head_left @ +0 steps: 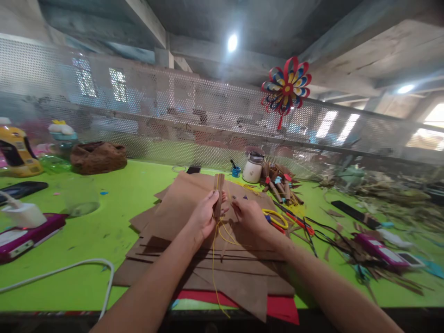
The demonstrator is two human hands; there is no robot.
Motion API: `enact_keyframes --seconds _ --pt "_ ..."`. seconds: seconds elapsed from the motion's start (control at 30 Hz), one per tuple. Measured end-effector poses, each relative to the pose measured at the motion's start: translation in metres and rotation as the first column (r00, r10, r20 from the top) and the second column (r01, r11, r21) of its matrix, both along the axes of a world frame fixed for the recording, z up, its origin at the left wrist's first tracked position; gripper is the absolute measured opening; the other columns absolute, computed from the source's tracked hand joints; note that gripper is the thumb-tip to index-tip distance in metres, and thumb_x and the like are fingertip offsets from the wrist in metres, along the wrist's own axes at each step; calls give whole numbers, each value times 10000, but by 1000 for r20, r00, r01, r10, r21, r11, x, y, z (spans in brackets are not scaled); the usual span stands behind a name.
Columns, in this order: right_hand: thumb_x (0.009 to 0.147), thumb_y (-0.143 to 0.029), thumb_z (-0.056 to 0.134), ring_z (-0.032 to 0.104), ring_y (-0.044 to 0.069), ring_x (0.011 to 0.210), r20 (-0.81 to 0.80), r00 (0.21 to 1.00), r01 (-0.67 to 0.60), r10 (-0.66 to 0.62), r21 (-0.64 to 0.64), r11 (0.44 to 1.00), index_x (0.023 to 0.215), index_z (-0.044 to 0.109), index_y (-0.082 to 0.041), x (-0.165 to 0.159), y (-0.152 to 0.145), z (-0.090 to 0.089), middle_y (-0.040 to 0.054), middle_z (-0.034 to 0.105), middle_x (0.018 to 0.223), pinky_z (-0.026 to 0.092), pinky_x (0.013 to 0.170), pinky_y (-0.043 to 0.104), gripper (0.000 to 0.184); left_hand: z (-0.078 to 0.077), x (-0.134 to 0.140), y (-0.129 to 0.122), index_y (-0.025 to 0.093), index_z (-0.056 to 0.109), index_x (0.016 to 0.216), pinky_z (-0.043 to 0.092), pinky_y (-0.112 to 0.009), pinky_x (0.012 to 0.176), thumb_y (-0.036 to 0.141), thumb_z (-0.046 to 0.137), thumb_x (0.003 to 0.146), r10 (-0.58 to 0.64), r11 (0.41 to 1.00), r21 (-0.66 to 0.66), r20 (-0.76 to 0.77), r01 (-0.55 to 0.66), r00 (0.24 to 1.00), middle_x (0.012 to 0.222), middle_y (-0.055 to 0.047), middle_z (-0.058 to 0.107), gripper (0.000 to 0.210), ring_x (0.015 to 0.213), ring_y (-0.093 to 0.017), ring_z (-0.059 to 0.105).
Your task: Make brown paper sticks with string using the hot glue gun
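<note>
My left hand point(207, 213) grips a narrow, upright piece of folded brown paper point(221, 182), thumb on its near face. Thin yellow string point(214, 259) runs along the paper, loops below it and trails down towards the table's front edge. To the right, my right hand point(250, 213) is closed in a pinch. A strand of the yellow string seems to lead to its fingertips, but what they hold is too small to be sure of. Under both hands lies a stack of large brown paper sheets point(173, 203), with a red sheet point(282, 309) at the bottom.
Yellow-handled scissors point(276, 218), a white jar point(253, 169) and a pile of brown paper rolls point(282, 187) lie right of the stack. Magenta power strips point(381, 249) and cables sit at both sides. A clear cup point(81, 199) stands left. A perforated metal screen point(156, 115) borders the back.
</note>
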State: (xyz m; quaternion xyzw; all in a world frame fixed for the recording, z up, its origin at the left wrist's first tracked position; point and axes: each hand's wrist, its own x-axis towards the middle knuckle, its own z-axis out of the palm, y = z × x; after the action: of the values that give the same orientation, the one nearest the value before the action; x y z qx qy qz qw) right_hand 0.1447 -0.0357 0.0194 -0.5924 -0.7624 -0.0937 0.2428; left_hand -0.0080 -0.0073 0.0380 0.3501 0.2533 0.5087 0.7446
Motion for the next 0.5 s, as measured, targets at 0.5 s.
enact_keyframes --seconds 0.5 --pt "912 -262 398 633 205 743 -98 921 389 -377 204 898 874 663 -155 60 27 28 99 709 790 351 661 269 289 -6 1 -1 148 666 957 579 -271 699 199 519 887 -152 984 84 -52 156 987 1229 -111 580 170 1053 -217 599"
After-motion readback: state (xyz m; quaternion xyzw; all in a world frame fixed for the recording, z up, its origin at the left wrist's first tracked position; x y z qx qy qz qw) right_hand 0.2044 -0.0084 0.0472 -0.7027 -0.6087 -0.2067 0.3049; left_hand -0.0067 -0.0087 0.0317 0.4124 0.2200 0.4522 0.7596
